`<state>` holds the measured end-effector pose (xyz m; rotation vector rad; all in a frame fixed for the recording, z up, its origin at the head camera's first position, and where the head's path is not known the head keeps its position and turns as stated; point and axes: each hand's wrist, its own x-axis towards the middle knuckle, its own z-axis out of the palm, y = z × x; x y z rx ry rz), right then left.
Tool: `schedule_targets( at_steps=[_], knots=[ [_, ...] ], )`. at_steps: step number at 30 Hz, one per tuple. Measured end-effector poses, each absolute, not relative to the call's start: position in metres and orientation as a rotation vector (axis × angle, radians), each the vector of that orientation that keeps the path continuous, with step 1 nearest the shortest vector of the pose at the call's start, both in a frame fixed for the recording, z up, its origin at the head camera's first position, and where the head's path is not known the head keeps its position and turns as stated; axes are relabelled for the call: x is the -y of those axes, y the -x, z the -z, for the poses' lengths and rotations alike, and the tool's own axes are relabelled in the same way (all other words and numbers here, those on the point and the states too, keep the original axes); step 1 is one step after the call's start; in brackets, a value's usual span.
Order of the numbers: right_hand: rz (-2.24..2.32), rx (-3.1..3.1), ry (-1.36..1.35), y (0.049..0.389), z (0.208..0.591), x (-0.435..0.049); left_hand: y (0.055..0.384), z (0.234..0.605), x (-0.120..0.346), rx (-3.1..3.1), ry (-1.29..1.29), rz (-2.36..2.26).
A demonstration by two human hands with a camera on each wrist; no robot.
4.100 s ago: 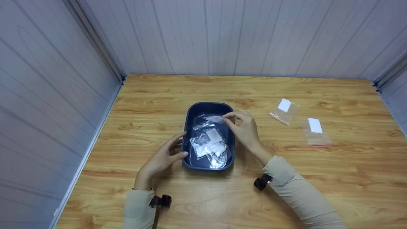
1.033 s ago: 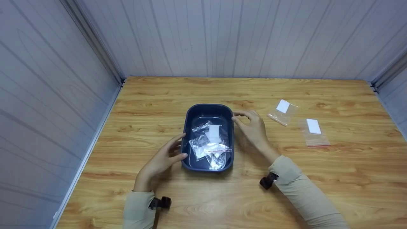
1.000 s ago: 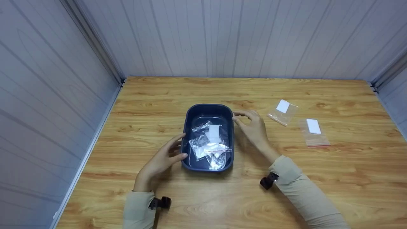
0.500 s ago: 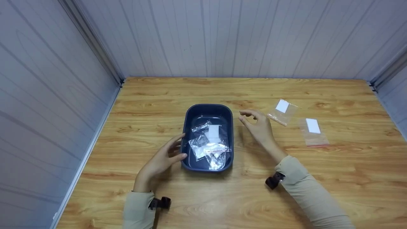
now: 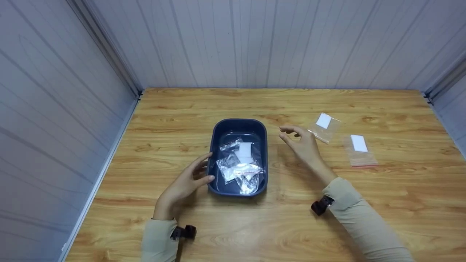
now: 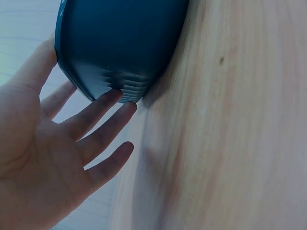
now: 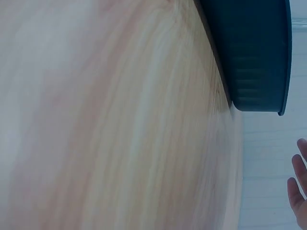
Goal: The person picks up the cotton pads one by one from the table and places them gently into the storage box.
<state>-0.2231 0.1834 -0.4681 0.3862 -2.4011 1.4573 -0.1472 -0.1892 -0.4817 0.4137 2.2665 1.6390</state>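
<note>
Blue bin (image 5: 238,126) pointing away from me

The bin is standing on the wooden table (image 5: 236,233) in front of me, its long axis running away from my body, its short ends facing me and the back wall (image 5: 236,47). My left hand (image 5: 182,183) is resting on its left side, thumb at the rim, the other fingers (image 6: 96,108) spreading loosely along the outside. My right hand (image 5: 304,147) is hovering to the bin's right, holding nothing, its thumb and forefinger bending toward each other with a gap between. Inside, clear bags (image 5: 227,169) are overlapping; the top one is pointing its white card (image 5: 245,150) away from me, a red strip (image 5: 251,172) lying crosswise nearer me. Further right, one bag (image 5: 364,159) is lying lengthwise, its strip nearest me; another bag (image 5: 330,130) is lying aslant, its strip facing nearer-left.
</note>
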Motion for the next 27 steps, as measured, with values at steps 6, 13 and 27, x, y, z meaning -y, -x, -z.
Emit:
schedule_targets(
  at_steps=[6,13,27],
  knots=[
    [-1.454,2.43,-0.409,0.222,0.468,-0.193,0.147,0.481,0.189,-2.264,-0.413,-1.641],
    [-1.448,2.464,-0.439,0.222,0.467,-0.206,0.147,0.482,0.188,-2.268,-0.418,-1.649],
    [-1.48,2.496,-0.389,0.218,0.442,-0.225,0.146,0.481,0.189,-2.239,-0.404,-1.67]
  ],
)
